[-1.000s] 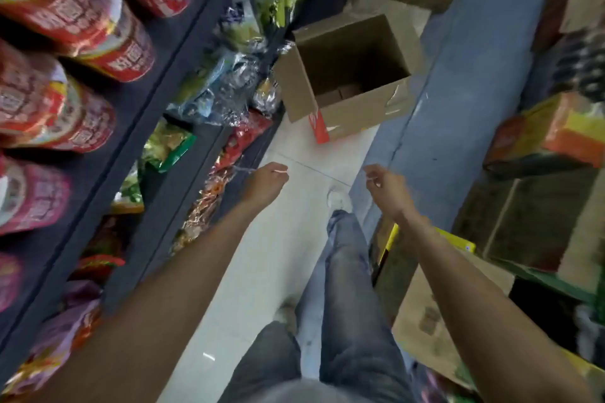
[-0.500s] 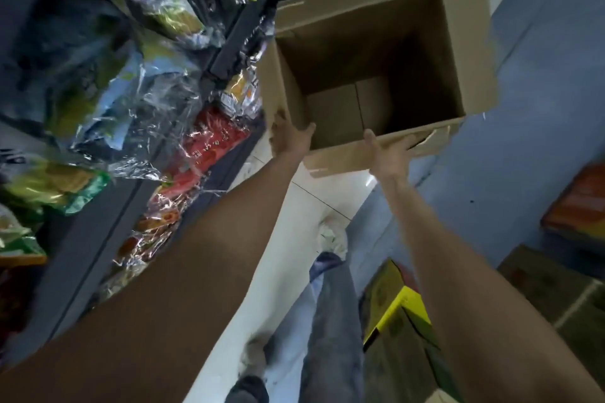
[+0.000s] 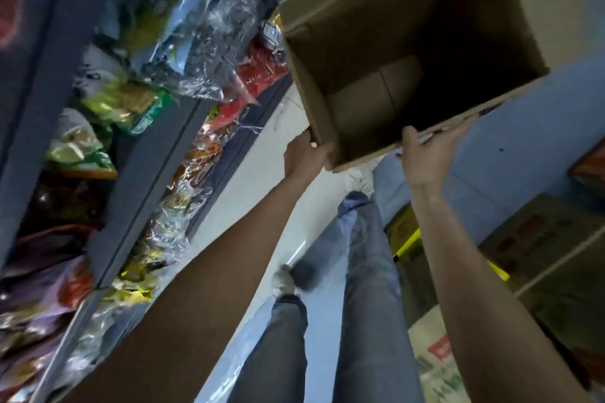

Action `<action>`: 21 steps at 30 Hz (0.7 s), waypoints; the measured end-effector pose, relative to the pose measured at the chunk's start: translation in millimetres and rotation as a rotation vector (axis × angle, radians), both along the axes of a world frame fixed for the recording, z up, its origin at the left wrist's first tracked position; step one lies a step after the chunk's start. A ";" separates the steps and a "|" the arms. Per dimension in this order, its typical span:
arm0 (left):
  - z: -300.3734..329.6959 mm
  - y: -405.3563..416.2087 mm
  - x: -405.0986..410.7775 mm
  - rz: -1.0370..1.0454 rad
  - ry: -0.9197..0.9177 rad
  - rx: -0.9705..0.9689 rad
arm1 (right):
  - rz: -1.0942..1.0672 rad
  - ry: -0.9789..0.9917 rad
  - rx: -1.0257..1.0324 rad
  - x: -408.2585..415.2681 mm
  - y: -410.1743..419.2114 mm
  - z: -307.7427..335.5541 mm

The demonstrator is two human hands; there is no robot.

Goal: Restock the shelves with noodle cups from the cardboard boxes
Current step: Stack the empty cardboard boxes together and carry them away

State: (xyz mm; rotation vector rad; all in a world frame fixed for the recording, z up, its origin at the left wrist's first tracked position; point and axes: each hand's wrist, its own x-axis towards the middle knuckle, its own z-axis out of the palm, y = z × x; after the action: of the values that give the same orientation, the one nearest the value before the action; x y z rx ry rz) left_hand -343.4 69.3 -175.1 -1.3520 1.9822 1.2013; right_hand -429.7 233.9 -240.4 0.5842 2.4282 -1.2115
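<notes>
A person's left hand and right hand grip the near edge of an open, empty cardboard box at upper right of the frame, beside shelves of foil-wrapped packets; any printed labels are too blurred to read.

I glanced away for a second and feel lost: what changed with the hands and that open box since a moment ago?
Both hands, empty and apart a second ago, reached forward to the empty cardboard box. The left hand now grips its near corner and the right hand its near edge. The box looms closer and seems raised off the floor. Still empty; the shelf packets are unchanged.
</notes>
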 end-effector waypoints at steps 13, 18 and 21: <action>122.6 -64.8 293.2 0.061 0.043 0.038 | 0.165 -0.144 -0.048 275.3 32.8 129.3; 170.5 -77.6 402.2 0.173 0.117 0.037 | 0.179 -0.199 -0.009 380.5 27.2 215.4; 194.1 -76.5 448.3 0.145 0.114 -0.093 | 0.199 -0.242 -0.055 424.4 24.5 250.3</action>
State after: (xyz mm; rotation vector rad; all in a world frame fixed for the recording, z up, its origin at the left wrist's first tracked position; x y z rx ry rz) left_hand 104.9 -7.1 18.9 -1.5272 2.0715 1.2920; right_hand -5.3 258.5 9.9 0.4331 2.1851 -1.0573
